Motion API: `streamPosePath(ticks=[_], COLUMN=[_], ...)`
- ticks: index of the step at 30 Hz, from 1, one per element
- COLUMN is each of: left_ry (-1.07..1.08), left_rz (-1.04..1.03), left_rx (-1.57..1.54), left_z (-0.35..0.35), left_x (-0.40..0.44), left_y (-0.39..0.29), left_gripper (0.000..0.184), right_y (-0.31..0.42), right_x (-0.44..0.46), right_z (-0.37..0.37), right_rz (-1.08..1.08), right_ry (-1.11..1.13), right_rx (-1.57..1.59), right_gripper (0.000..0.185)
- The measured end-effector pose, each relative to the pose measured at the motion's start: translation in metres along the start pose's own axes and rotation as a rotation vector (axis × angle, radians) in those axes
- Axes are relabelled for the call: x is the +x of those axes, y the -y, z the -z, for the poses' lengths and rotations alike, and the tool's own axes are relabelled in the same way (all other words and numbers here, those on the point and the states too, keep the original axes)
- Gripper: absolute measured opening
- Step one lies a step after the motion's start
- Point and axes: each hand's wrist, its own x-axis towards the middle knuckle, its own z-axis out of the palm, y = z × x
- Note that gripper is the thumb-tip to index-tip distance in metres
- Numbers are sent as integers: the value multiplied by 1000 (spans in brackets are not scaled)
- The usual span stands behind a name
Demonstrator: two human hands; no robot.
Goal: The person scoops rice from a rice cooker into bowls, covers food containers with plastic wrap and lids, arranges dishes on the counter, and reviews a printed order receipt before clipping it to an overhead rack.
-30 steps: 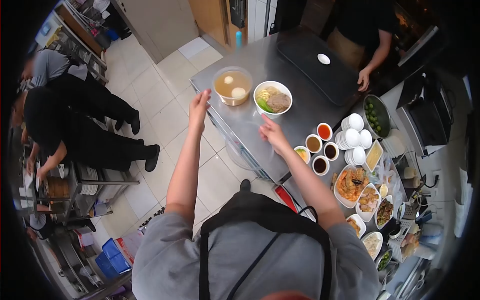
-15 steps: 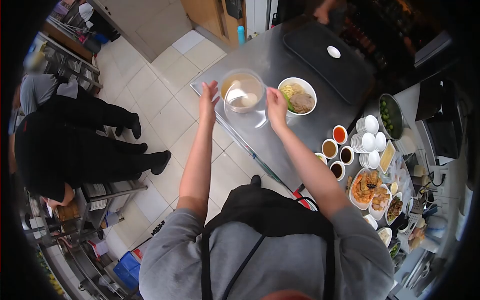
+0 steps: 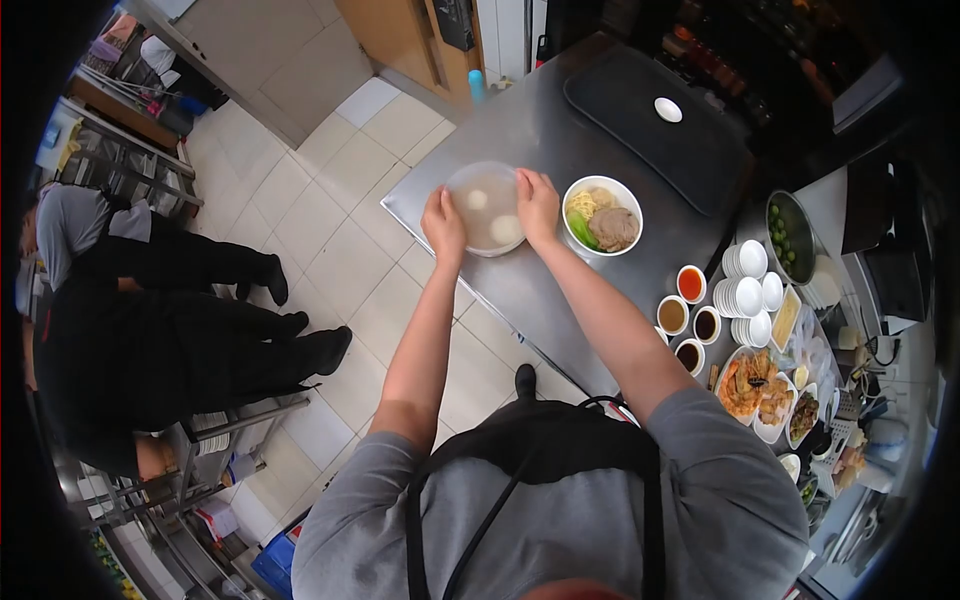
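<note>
A round, clear plastic soup container (image 3: 487, 232) stands at the near-left edge of the steel table, with cloudy broth and pale round pieces showing inside. A translucent lid (image 3: 485, 178) covers its top. My left hand (image 3: 443, 226) is closed on the left side of the rim, thumb and fingers at the lid's edge. On the opposite side, my right hand (image 3: 538, 206) grips the rim with bent fingers. Just right of that hand sits a white bowl (image 3: 638, 222) of noodles, sliced meat and greens, uncovered and untouched.
A black tray (image 3: 640, 120) bearing a small white dish (image 3: 668, 110) lies at the back. Sauce cups (image 3: 691, 284), stacked white dishes (image 3: 742, 297) and plates of cooked food (image 3: 752, 385) crowd the right. Two people in dark clothes (image 3: 150, 345) bend over shelving at left.
The clear lid, tilted over the container's near side before, now lies across its top. Both hands have come in from apart and closed on the rim.
</note>
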Motion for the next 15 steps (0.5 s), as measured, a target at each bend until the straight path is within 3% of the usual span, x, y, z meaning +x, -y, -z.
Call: streamPosePath(ticks=[6,8,9,13,15], left_ry=[33,298,299,317,314], left_rz=[-79,95,97,169,162], left_rx=[-128,-101,-101,95,122], left_z=[1,5,4,-1,-3], left_x=[18,33,33,39,39], left_y=[10,8,6,8,11], left_gripper=[32,36,36,44,46], right_y=[4,5,5,3,2], right_x=[13,23,27,29,29], right_z=[2,3,4,0,0], right_rz=[-36,-55,-73,-87,-59], right_ry=[255,335,418,424,370], right_rx=[-195,-181,-166,-120,-121], right_gripper=[38,38,39,40,30])
